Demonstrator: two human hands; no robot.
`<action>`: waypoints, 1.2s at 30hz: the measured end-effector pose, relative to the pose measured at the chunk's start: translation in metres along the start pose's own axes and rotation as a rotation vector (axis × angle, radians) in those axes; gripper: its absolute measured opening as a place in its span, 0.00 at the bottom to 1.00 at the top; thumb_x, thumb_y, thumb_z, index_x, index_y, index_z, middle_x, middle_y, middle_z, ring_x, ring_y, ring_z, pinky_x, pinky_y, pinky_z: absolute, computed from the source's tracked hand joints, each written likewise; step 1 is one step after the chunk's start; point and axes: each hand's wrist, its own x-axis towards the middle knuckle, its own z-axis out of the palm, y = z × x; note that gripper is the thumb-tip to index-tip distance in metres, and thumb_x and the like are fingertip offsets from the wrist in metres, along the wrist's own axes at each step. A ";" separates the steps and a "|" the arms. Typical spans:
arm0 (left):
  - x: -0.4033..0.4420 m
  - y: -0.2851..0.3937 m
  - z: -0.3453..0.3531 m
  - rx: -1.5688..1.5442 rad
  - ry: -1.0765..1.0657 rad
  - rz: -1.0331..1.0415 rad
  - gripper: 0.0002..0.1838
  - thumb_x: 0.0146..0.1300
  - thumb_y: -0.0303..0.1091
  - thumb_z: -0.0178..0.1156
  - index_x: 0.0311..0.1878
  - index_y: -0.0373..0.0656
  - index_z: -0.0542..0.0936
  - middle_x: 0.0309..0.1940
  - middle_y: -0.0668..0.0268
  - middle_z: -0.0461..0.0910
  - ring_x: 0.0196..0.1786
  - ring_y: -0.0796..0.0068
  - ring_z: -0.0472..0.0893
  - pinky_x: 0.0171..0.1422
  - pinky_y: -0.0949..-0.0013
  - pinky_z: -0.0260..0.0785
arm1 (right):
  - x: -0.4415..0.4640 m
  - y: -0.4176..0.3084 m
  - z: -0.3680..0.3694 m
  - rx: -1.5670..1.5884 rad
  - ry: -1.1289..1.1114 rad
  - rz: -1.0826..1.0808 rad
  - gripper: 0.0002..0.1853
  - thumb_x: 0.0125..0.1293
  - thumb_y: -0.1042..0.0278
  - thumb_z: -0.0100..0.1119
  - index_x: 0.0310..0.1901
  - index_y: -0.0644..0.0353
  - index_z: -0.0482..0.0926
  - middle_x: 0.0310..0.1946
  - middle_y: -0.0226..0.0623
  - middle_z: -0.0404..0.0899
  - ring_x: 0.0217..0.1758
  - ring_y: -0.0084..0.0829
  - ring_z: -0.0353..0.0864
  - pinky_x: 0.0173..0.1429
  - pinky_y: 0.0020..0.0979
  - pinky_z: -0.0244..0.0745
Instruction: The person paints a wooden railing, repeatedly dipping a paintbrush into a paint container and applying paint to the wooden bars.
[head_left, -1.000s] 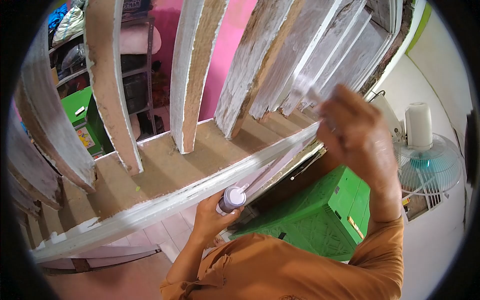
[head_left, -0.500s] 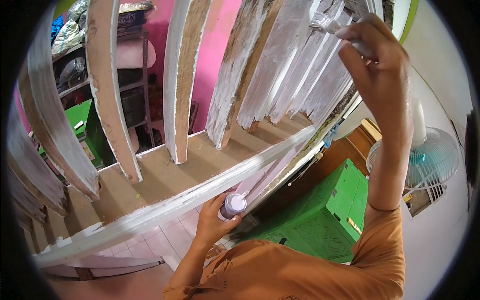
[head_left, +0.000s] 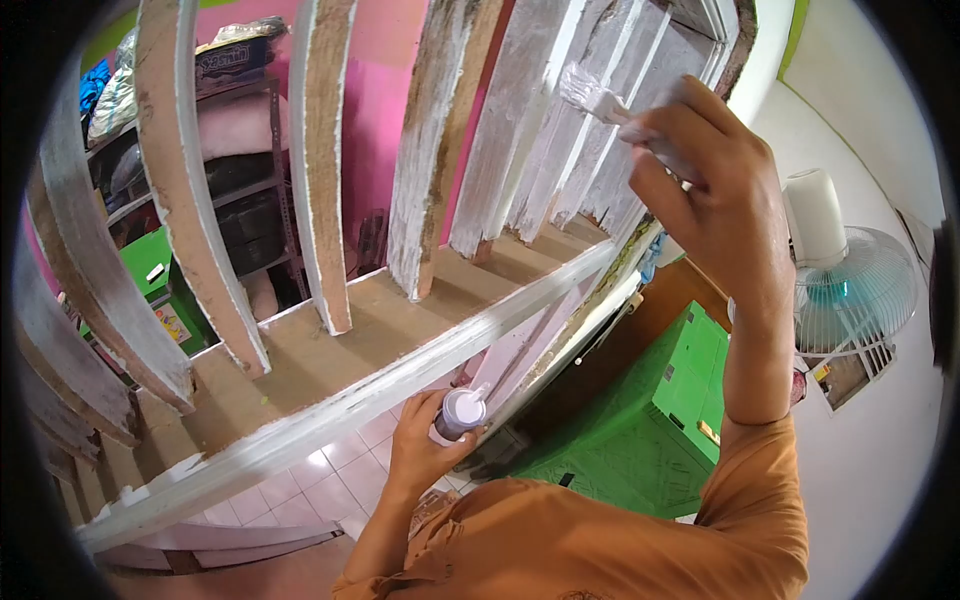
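While R hand [head_left: 708,168] grips the brush [head_left: 588,92] at 1 o'clock, bristles white & up by the slats [head_left: 425,140] (contact unclear), L hand [head_left: 418,442] is closed round the cup [head_left: 450,428] of white paint at 6. Slats look approx. half done, streaky white on some faces, bare brown on others from 10 to 12; ledge [head_left: 380,312] has a mostly white front edge, 8 to 2, but its brown top's prob. uncoated.

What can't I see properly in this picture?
All in the head view:
- The end of the brush's handle: hidden in the right hand.
- The bottom of the cup: covered by the left hand.
- The tops of some slats: cut off by the upper edge.
- Parts of the shelf: behind the slats.
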 end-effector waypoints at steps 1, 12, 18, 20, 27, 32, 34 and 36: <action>0.000 0.000 0.000 0.020 0.003 0.001 0.29 0.51 0.36 0.80 0.57 0.39 0.84 0.53 0.58 0.82 0.55 0.60 0.82 0.60 0.60 0.75 | -0.007 0.003 0.001 0.089 0.056 0.024 0.07 0.60 0.75 0.68 0.40 0.63 0.85 0.36 0.39 0.80 0.31 0.39 0.82 0.39 0.35 0.78; 0.001 0.003 -0.001 0.094 -0.051 -0.022 0.30 0.52 0.37 0.79 0.59 0.38 0.84 0.53 0.56 0.81 0.55 0.59 0.82 0.59 0.61 0.76 | -0.041 0.051 0.029 0.232 0.268 0.145 0.08 0.62 0.81 0.66 0.43 0.66 0.85 0.40 0.39 0.81 0.37 0.35 0.84 0.44 0.32 0.79; 0.003 -0.002 0.008 0.106 -0.013 -0.021 0.31 0.52 0.38 0.80 0.59 0.36 0.83 0.53 0.55 0.81 0.54 0.60 0.82 0.56 0.62 0.76 | -0.058 0.031 0.028 0.146 -0.096 0.084 0.08 0.62 0.75 0.70 0.42 0.67 0.83 0.37 0.41 0.77 0.34 0.45 0.84 0.40 0.41 0.79; 0.003 -0.003 0.012 0.107 0.001 -0.024 0.31 0.52 0.38 0.80 0.58 0.36 0.83 0.53 0.55 0.82 0.54 0.60 0.83 0.56 0.62 0.76 | -0.048 0.040 0.028 0.155 0.009 0.134 0.08 0.63 0.74 0.69 0.41 0.67 0.83 0.36 0.41 0.77 0.33 0.46 0.83 0.39 0.41 0.78; 0.011 0.011 0.028 0.077 -0.017 -0.053 0.28 0.50 0.33 0.79 0.56 0.39 0.85 0.53 0.55 0.83 0.58 0.53 0.81 0.64 0.56 0.74 | -0.012 0.066 0.029 0.072 0.429 0.144 0.08 0.63 0.74 0.68 0.42 0.66 0.83 0.36 0.42 0.77 0.33 0.47 0.82 0.40 0.41 0.77; 0.013 0.010 0.034 0.141 -0.002 0.023 0.28 0.52 0.36 0.80 0.56 0.39 0.84 0.49 0.57 0.82 0.50 0.61 0.83 0.53 0.63 0.76 | -0.009 0.069 0.038 0.198 0.429 0.164 0.08 0.62 0.76 0.69 0.43 0.65 0.84 0.37 0.41 0.79 0.33 0.42 0.84 0.39 0.40 0.79; 0.013 0.013 0.036 0.139 0.008 0.034 0.27 0.52 0.36 0.80 0.56 0.39 0.84 0.49 0.58 0.83 0.50 0.63 0.83 0.53 0.63 0.76 | 0.001 0.080 0.041 0.234 0.589 0.217 0.08 0.65 0.75 0.69 0.45 0.64 0.86 0.37 0.38 0.81 0.33 0.35 0.85 0.37 0.34 0.79; 0.014 0.016 0.038 0.145 0.013 0.034 0.27 0.52 0.36 0.80 0.56 0.39 0.84 0.49 0.58 0.83 0.50 0.63 0.83 0.53 0.63 0.76 | 0.006 0.091 0.047 0.228 0.665 0.186 0.08 0.65 0.75 0.70 0.45 0.64 0.86 0.37 0.38 0.82 0.33 0.34 0.85 0.36 0.32 0.78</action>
